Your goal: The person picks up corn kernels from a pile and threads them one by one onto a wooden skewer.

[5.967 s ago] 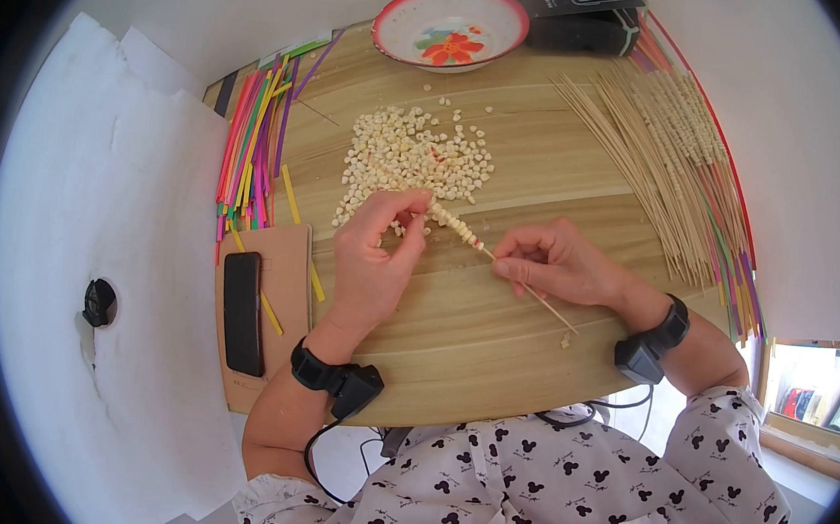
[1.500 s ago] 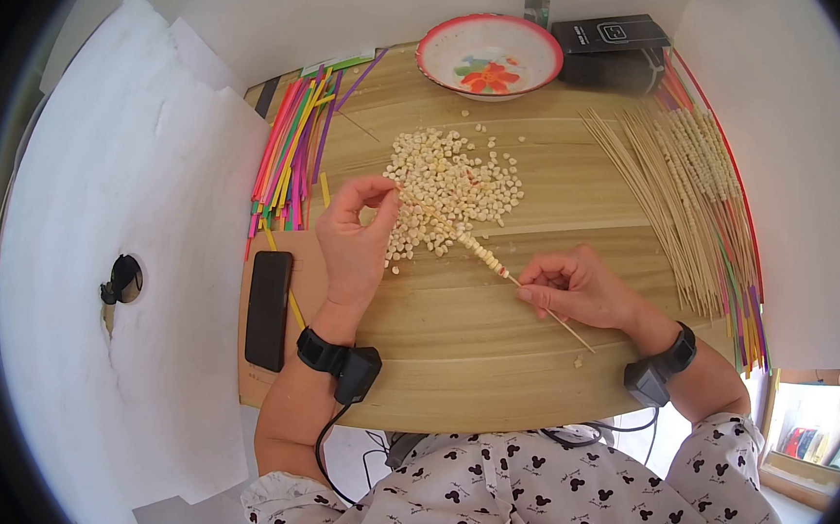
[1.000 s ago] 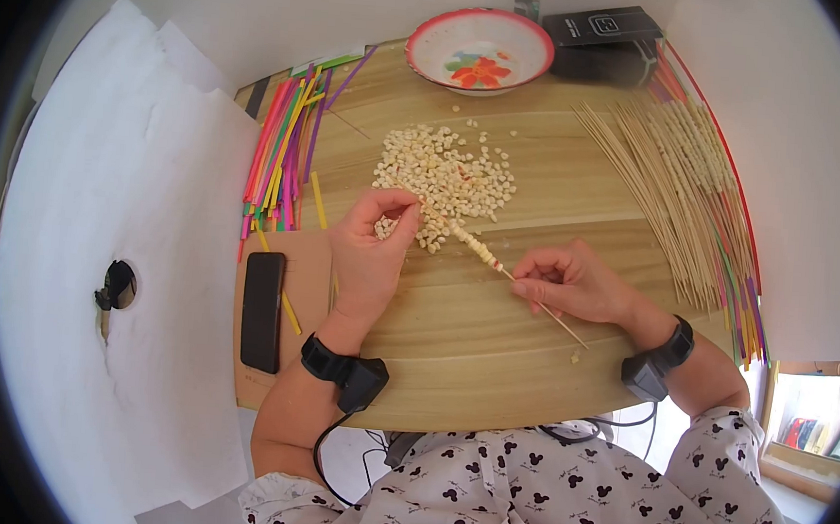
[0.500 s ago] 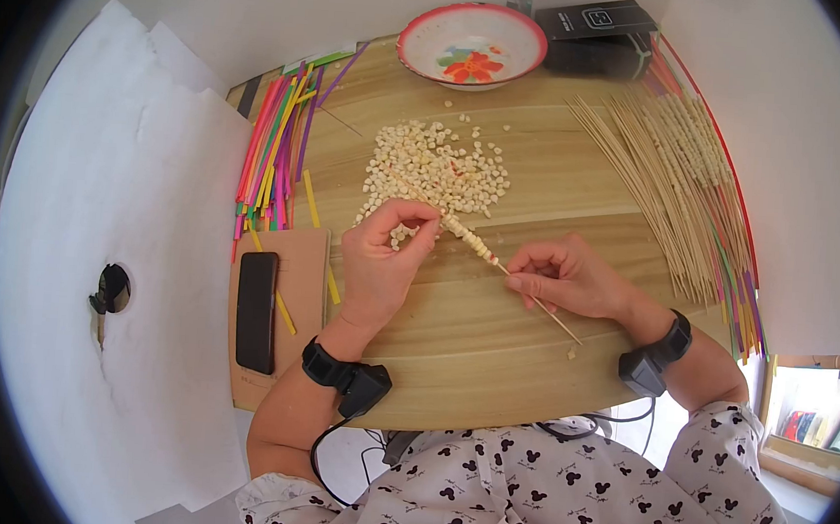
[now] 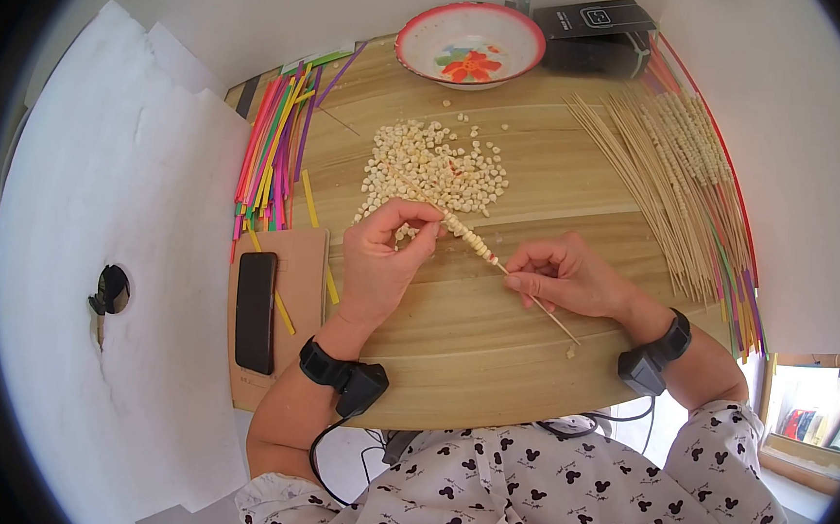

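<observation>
A thin wooden skewer slants across the middle of the table, with pale corn-like kernels threaded close together along it. My right hand pinches the bare stick just below the kernels, its thumb and fingertips closed. At the upper end of the kernels, my left hand is closed in a pinch around the skewer; its fingertips hide what lies right between them. Beyond the left hand, a loose pile of kernels spreads on the wood.
Bare skewers and kernel-threaded ones lie along the right side. Coloured strips are bunched at the left, near a phone on brown cardboard. A red-rimmed enamel bowl and a black box stand at the back.
Both hands and the skewer hold almost the same position. The whole view has shifted very slightly.
</observation>
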{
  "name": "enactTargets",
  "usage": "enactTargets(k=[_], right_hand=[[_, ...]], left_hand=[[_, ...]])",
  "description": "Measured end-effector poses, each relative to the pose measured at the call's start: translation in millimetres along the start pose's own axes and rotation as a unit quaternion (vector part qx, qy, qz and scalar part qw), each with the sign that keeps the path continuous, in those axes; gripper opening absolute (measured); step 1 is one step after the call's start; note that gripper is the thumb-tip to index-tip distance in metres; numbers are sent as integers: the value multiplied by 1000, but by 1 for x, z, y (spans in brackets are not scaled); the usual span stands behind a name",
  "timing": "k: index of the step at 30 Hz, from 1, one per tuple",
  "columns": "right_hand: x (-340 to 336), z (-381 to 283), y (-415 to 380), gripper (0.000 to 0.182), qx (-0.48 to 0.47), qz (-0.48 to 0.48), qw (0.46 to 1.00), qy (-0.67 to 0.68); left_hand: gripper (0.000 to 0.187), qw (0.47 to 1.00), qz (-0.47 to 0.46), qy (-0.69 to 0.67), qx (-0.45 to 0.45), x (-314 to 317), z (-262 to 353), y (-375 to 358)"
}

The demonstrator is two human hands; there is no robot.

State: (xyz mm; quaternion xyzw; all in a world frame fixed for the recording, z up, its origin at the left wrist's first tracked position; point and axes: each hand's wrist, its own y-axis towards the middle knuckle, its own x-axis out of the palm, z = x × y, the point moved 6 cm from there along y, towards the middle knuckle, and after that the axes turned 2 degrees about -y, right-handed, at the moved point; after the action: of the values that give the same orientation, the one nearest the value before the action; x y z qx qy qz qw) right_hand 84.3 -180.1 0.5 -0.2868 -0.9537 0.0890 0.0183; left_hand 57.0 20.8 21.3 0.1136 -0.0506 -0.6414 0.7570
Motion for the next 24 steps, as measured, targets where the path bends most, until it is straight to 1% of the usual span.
enactTargets(k=[11,21,23,24], right_hand=[[0,-1,0,15,0,-1,1000,-12],[1,1,0,15,1,-3,1000,-6],[1,1,0,15,2,-4,1000,2],[0,1,0,15,5,10,1000,10]], left_hand=[[10,1000,-13,-7,-18,1,-1,0],[10,1000,-23,-7,-11,0,-3,0],[13,999,-30,41,16,-1,-3,1],[13,999,-30,41,15,0,-2,0]])
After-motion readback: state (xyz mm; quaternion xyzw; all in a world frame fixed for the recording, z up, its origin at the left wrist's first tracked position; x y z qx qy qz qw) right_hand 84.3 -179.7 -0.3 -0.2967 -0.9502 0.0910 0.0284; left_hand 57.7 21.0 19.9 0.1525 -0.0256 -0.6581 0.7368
